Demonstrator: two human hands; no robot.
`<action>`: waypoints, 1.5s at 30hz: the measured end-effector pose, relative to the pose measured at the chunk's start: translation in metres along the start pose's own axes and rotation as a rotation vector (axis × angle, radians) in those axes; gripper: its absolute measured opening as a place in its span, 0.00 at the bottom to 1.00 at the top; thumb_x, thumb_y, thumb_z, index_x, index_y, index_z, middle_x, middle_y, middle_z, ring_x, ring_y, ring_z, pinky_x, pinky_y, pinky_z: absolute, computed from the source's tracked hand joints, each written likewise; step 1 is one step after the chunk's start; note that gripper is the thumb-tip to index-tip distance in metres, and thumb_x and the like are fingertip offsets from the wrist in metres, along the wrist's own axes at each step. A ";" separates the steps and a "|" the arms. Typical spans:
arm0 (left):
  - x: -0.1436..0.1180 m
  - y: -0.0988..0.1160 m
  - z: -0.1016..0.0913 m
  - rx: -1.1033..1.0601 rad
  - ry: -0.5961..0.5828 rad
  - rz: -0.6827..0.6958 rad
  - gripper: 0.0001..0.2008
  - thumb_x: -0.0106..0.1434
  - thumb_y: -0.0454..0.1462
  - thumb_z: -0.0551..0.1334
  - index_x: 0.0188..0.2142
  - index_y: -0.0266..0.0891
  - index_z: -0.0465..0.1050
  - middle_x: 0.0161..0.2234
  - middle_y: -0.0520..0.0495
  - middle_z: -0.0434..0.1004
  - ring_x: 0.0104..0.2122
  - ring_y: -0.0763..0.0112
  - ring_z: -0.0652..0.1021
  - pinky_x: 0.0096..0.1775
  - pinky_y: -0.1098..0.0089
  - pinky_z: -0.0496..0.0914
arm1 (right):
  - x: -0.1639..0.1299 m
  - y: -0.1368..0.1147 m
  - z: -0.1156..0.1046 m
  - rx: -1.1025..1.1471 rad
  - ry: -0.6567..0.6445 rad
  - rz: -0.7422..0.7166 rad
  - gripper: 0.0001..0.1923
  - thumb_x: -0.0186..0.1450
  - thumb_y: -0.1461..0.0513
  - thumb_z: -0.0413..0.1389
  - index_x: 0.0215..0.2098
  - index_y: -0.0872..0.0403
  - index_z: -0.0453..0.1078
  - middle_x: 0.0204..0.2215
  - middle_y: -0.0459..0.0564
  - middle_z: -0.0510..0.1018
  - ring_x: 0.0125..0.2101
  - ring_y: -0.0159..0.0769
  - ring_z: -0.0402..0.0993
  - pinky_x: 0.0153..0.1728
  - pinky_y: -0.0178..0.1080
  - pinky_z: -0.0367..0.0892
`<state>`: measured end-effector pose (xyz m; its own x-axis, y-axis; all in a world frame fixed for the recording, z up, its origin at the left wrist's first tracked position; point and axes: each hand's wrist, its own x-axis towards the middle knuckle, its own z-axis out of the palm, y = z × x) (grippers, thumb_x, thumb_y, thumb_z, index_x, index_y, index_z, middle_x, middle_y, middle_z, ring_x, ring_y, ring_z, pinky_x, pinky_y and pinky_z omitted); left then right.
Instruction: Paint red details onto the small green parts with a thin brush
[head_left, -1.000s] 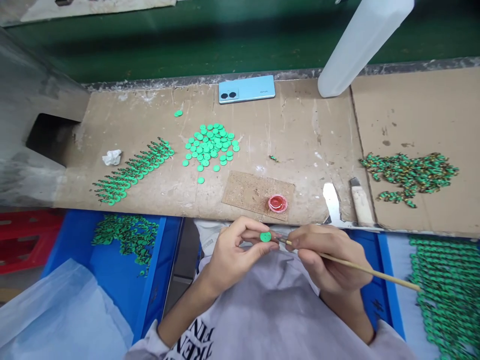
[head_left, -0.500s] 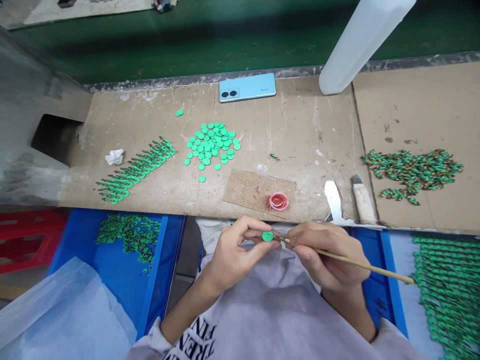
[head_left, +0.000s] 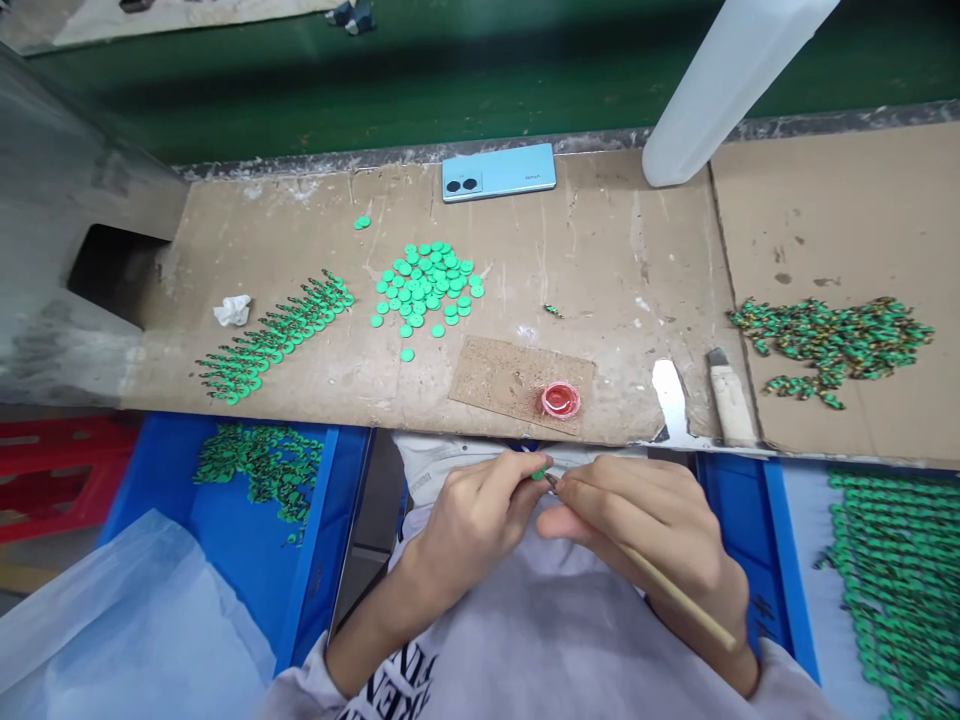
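Evidently much remains: on the cardboard bench (head_left: 615, 260) a loose heap of green discs (head_left: 426, 285) lies at twelve o'clock from the hands, a finished-looking row (head_left: 274, 335) at ten. The left hand (head_left: 472, 515) pinches one green disc (head_left: 539, 472); the right hand (head_left: 652, 525), fingers closed round a thin brush (head_left: 675, 595), meets it tip-first.

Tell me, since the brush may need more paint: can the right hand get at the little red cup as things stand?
Probably yes. The red cup sits uncovered on the cork mat, just beyond the right hand holding the brush; nothing lies between them.
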<state>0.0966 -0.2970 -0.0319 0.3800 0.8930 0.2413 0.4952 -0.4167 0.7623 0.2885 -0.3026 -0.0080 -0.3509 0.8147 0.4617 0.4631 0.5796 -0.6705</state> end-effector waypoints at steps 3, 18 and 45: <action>0.002 0.004 -0.001 -0.098 0.046 -0.080 0.03 0.71 0.33 0.64 0.43 0.40 0.76 0.34 0.47 0.89 0.32 0.66 0.88 0.35 0.73 0.83 | -0.001 0.005 -0.004 0.080 -0.070 0.031 0.07 0.78 0.60 0.54 0.44 0.53 0.73 0.32 0.48 0.82 0.29 0.34 0.80 0.28 0.36 0.72; 0.009 0.014 -0.005 -0.538 0.046 -0.508 0.11 0.61 0.40 0.75 0.39 0.40 0.78 0.34 0.46 0.90 0.36 0.59 0.89 0.25 0.76 0.81 | -0.003 -0.002 -0.005 0.236 0.114 0.199 0.07 0.74 0.66 0.57 0.42 0.49 0.76 0.31 0.47 0.86 0.31 0.38 0.85 0.32 0.38 0.80; -0.002 0.000 0.005 0.082 -0.036 0.065 0.09 0.72 0.31 0.57 0.45 0.40 0.77 0.33 0.45 0.88 0.31 0.65 0.87 0.34 0.71 0.82 | 0.001 0.006 -0.009 0.033 -0.184 0.088 0.15 0.79 0.58 0.51 0.35 0.53 0.70 0.26 0.44 0.76 0.24 0.30 0.73 0.25 0.35 0.66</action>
<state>0.1001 -0.2994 -0.0354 0.4402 0.8577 0.2656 0.5306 -0.4871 0.6937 0.2982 -0.2981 -0.0070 -0.4547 0.8426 0.2886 0.4723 0.5029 -0.7239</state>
